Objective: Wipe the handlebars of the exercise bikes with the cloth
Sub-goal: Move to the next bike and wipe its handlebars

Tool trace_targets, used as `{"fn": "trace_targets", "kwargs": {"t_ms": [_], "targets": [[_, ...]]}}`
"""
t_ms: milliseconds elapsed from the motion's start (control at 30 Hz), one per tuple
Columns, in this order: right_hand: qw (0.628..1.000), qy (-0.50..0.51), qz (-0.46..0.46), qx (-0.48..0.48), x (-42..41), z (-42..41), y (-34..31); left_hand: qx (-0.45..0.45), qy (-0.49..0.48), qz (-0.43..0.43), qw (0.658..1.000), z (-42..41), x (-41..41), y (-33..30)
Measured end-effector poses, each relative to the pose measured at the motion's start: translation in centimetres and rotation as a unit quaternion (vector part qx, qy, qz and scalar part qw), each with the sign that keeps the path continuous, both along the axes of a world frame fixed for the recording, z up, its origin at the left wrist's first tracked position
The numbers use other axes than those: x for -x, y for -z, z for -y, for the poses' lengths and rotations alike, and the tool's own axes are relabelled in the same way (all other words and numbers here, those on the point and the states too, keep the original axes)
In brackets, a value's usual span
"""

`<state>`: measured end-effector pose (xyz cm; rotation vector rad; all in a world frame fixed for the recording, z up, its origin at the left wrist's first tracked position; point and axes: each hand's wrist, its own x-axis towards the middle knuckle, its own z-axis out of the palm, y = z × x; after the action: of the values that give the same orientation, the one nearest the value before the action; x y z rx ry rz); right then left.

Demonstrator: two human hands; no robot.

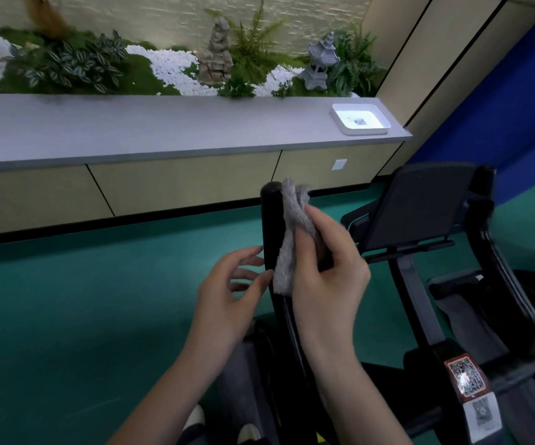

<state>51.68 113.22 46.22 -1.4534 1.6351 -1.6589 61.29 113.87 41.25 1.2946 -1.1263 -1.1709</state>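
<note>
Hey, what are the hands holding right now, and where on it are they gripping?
The right hand grips the grey cloth around its middle, pressing it against the upright black handlebar. The left hand is open beside the bar, holding nothing.

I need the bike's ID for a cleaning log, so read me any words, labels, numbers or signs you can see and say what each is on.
No words or numbers can be read.
Red-bordered QR code sticker on the bike frame: code only, any print too blurred.
White QR label just below it: too blurred.
White tray on the counter: small dark mark inside, unreadable.
</note>
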Motion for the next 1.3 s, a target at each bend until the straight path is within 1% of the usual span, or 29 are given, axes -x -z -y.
{"fn": "trace_targets", "kwargs": {"t_ms": [67,200,333,400,500,567,633,767,867,1000,1067,1133,1200,1300], "targets": [[1.0,0.001,0.002,-0.02,-0.5,1.4,-0.5,0.008,0.002,0.003,1.0,0.6,-0.1,-0.2],[0.998,0.008,-0.033,-0.043,-0.9,3.2,-0.9,0.003,0.001,-0.017,1.0,1.4,0.0,-0.1],[0.992,-0.014,-0.074,-0.105,-0.2,5.4,-1.8,-0.001,0.0,-0.037,0.999,1.7,0.1,0.4],[0.982,-0.034,-0.109,-0.149,0.2,6.7,-2.6,-0.001,-0.001,-0.04,0.999,1.8,0.1,0.6],[0.959,-0.114,-0.168,-0.199,1.0,8.4,-4.0,0.0,-0.001,-0.043,0.999,2.1,0.1,0.7],[0.943,-0.169,-0.211,-0.196,1.5,8.8,-4.8,-0.003,-0.004,-0.051,0.999,2.3,0.2,0.6],[0.935,-0.204,-0.235,-0.172,1.8,8.5,-5.3,-0.002,-0.01,-0.056,0.998,2.5,0.3,0.6],[0.929,-0.235,-0.266,-0.11,2.4,7.0,-5.6,-0.005,-0.012,-0.061,0.998,2.9,0.5,0.7],[0.929,-0.239,-0.25,-0.133,2.3,7.7,-5.8,-0.011,-0.011,-0.066,0.998,2.8,0.5,0.7],[0.912,-0.253,-0.26,-0.189,1.5,9.6,-6.2,-0.015,-0.014,-0.081,0.997,2.8,0.6,0.6],[0.904,-0.271,-0.28,-0.178,1.6,9.5,-6.3,-0.015,-0.016,-0.086,0.996,2.7,0.7,0.6],[0.893,-0.291,-0.311,-0.147,2.0,8.8,-6.5,-0.014,-0.016,-0.09,0.996,2.7,0.7,0.6],[0.887,-0.308,-0.318,-0.132,2.3,8.5,-6.8,-0.014,-0.021,-0.092,0.995,2.7,0.8,0.5],[0.902,-0.286,-0.29,-0.142,2.1,9.0,-6.7,-0.017,-0.033,-0.107,0.994,2.6,1.1,0.5]]}}
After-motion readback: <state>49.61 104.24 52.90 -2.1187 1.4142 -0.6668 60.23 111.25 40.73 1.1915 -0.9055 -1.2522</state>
